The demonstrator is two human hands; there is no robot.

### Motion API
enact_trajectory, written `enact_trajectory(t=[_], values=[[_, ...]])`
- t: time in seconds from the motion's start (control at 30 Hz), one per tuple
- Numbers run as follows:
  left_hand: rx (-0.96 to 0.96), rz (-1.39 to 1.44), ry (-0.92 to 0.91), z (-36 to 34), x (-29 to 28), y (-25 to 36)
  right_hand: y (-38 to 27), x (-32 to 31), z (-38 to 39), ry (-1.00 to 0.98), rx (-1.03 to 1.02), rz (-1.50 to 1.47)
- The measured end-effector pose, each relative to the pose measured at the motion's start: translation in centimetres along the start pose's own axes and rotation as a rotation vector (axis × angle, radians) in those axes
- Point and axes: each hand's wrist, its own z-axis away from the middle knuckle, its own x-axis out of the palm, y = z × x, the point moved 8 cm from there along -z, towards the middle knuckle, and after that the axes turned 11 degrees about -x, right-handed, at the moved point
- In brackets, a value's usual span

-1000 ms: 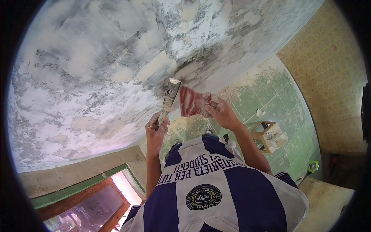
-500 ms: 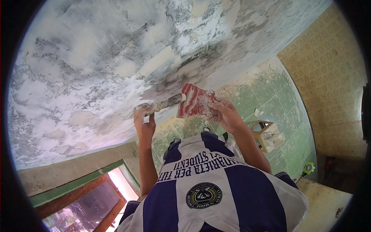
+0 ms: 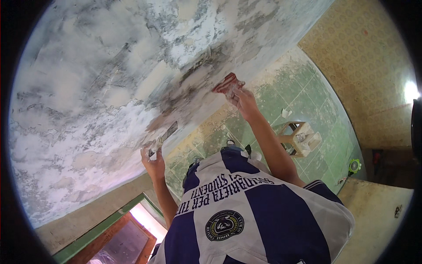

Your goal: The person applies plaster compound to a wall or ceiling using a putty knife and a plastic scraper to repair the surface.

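Observation:
My left hand (image 3: 154, 160) is closed on a narrow grey putty knife (image 3: 169, 132) with a pale, smeared handle, held low in front of the mottled wall (image 3: 92, 70). Higher and to the right, my right hand (image 3: 241, 101) grips a red, plaster-smeared flat spreader (image 3: 225, 84) at or very close to the wall; I cannot tell whether it touches. The wall is patched white and grey, with dark stains and paler smears around both tools.
A stool (image 3: 296, 138) with a pale container stands on the dusty green tiled floor (image 3: 301, 77), near a small white scrap (image 3: 286, 112). An open wooden door (image 3: 136, 240) is at lower left. A green round object (image 3: 354, 165) lies beside a pale panel (image 3: 373, 215) at right.
My right hand has moved up toward the wall with the red spreader, away from the putty knife. My left hand has moved left and lower with the knife.

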Motion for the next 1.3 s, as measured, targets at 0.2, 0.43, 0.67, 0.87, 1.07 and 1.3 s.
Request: enact_trajectory(t=[0.2,0.43,0.67,0.87,1.07,1.3], values=[[0.018,0.062,-0.013,0.9,0.2,1.0,-1.0,2.7,-6.1,0.076,-0.135,0.06],[0.027,0.07,-0.017,1.2,0.7,0.4,-6.2,8.7,-7.6,-0.01,-0.202,0.29],[-0.021,0.176,-0.056,1.2,1.6,-0.9,-12.8,6.4,-0.6,-0.039,-0.271,0.337],[0.043,0.095,-0.047,1.3,0.8,0.9,-1.1,-0.8,-7.2,0.081,-0.108,0.258],[0.012,0.049,-0.039,1.5,-0.2,-0.1,-3.8,5.7,-9.8,0.071,-0.162,0.154],[-0.021,0.141,-0.084,1.6,1.3,-1.3,-10.6,11.1,-1.7,0.036,-0.234,0.193]])
